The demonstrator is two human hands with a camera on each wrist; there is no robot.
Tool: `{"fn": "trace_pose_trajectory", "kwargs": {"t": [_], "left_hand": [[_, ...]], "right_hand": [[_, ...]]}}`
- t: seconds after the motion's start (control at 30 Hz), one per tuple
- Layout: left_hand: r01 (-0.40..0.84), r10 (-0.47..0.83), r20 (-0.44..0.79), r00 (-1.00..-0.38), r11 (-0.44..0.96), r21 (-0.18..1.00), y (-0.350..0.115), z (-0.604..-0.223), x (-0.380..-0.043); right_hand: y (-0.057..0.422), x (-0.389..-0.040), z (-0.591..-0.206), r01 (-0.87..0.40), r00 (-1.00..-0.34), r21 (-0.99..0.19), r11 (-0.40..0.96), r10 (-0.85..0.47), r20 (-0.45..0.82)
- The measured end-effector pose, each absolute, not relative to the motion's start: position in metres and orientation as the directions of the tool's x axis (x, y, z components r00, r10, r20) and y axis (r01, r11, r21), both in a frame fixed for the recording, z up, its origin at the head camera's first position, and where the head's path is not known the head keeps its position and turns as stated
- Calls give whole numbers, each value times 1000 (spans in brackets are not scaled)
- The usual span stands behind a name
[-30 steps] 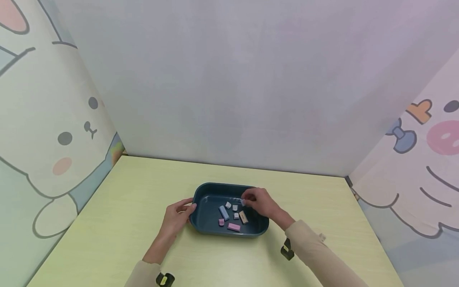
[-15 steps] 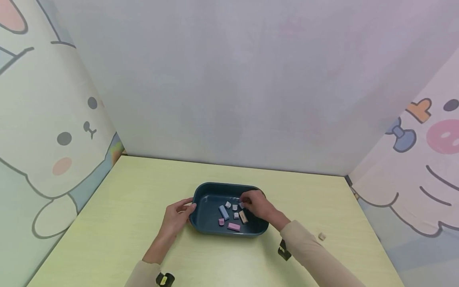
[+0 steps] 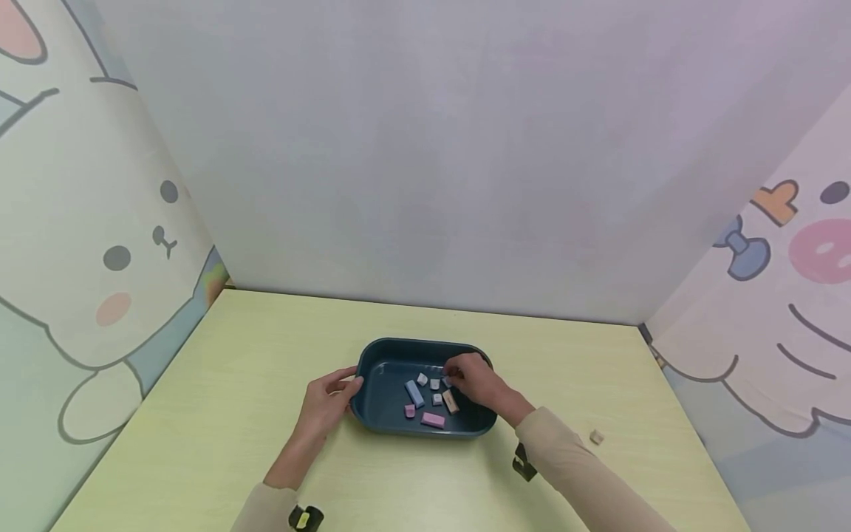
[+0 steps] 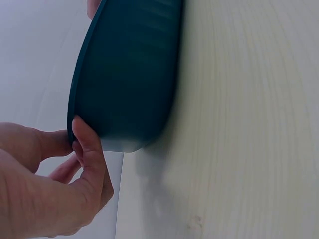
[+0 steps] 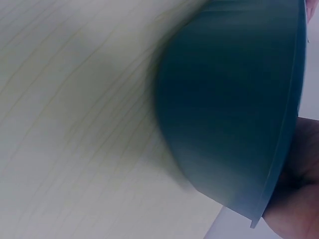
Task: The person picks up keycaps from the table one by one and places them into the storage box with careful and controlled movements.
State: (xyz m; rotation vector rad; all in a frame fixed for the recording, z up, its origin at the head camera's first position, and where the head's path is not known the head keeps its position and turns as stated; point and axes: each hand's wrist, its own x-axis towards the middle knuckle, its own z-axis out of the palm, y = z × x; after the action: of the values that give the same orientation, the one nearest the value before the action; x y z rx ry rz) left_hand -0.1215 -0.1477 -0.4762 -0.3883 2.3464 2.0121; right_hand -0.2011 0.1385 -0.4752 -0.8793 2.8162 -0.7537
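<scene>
A dark teal tray [image 3: 380,406] rests on the table with several small blocks inside. My left hand [image 3: 327,405] pinches its left rim between thumb and fingers, as the left wrist view also shows. Over the tray's right side, my right hand [image 3: 480,380] reaches in and pinches a small pale-blue block [image 3: 448,382], partly hidden by the fingertips. Around it lie a blue bar [image 3: 414,393], a tan bar [image 3: 450,401], a pink bar [image 3: 433,420], a pink cube [image 3: 409,411] and white cubes [image 3: 435,384]. The tray wall [image 5: 229,99] hides the right fingers in the right wrist view.
One small beige cube [image 3: 596,437] lies on the pale yellow table [image 3: 266,347] to the right of the tray, beside the right sleeve. A plain curtain [image 3: 425,185] rises behind the table, and cartoon-printed panels stand on both sides.
My right hand has shifted slightly left and down inside the tray with the pale-blue block. The beige cube, partly behind the right sleeve before, now shows whole. The left hand keeps its grip.
</scene>
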Motion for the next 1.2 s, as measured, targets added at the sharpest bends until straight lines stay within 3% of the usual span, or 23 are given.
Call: {"fn": "trace_pose_trajectory", "kwargs": {"t": [0.37, 1.2], "left_hand": [[-205, -173, -182, -968, 132, 970, -146, -475, -121], [-202, -168, -179, -969, 133, 970, -145, -475, -122]], "right_hand": [[139, -200, -475, -481, -843, -488, 728, -537, 29], [157, -192, -463, -485, -865, -503, 716, -476, 156]]}}
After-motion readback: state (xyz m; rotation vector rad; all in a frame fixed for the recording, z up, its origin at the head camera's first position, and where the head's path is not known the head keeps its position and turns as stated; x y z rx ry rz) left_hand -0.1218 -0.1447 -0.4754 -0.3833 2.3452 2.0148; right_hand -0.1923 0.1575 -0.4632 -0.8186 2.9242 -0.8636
